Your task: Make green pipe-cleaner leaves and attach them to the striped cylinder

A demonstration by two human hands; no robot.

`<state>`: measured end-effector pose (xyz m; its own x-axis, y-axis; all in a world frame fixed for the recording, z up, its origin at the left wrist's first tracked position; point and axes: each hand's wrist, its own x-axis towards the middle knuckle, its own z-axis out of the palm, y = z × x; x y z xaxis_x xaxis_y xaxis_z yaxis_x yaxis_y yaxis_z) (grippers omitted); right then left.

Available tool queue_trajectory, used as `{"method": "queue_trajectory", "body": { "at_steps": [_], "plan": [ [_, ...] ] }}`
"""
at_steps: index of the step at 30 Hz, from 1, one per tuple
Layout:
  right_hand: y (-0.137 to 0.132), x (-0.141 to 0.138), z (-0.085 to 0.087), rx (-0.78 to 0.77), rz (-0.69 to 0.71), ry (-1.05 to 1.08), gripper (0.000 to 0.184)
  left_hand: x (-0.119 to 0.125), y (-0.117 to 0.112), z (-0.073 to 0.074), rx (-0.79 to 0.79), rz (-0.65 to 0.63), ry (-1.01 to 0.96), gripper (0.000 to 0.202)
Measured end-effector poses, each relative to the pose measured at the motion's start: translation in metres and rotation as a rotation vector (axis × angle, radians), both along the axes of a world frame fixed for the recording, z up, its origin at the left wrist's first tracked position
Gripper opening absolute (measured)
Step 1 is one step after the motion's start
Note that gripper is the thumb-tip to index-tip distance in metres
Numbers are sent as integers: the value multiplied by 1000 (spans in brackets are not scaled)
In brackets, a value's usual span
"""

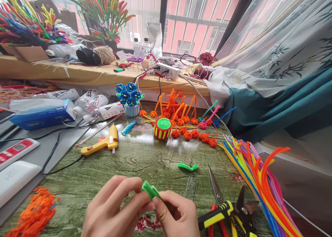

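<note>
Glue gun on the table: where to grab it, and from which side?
Take the handle of the yellow glue gun from the near left: it lies on its side, with the handle pointing that way. Close around it just ahead of the black cord, keeping away from the nozzle end at right.

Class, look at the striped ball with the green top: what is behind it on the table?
Behind the striped ball stands a heap of orange pipe-cleaner flowers on long stems. The ball hides whatever lies right against its back, so that cannot be seen.
</note>
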<state>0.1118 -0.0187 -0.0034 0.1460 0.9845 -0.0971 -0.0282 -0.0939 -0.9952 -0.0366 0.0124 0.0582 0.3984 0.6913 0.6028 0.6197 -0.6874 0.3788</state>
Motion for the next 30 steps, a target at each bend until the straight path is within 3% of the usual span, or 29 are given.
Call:
{"method": "queue_trajectory", "body": {
  "at_steps": [2,4,10,15,19,24,30],
  "plan": [
    [-1,-1,-5,31,45,-31,59,-3,3,4,116,-44,80,17],
    [-1,-2,-7,28,92,-30,60,-4,9,9,89,-135,156,17],
    [-2,-3,-2,66,190,-72,67,-1,27,18,-352,-286,90,21],
    [-1,-2,4,168,173,-188,67,-3,34,25,-767,-173,19,18],
    [-1,0,5,198,165,-137,60,0,39,36,-1082,-167,-100,18],
    [-2,2,4,237,86,-99,50,1,39,40,-1288,-137,-238,24],
    [-3,3,3,246,60,-31,50,2,40,32,-1517,-178,-453,25]
  ]
}}
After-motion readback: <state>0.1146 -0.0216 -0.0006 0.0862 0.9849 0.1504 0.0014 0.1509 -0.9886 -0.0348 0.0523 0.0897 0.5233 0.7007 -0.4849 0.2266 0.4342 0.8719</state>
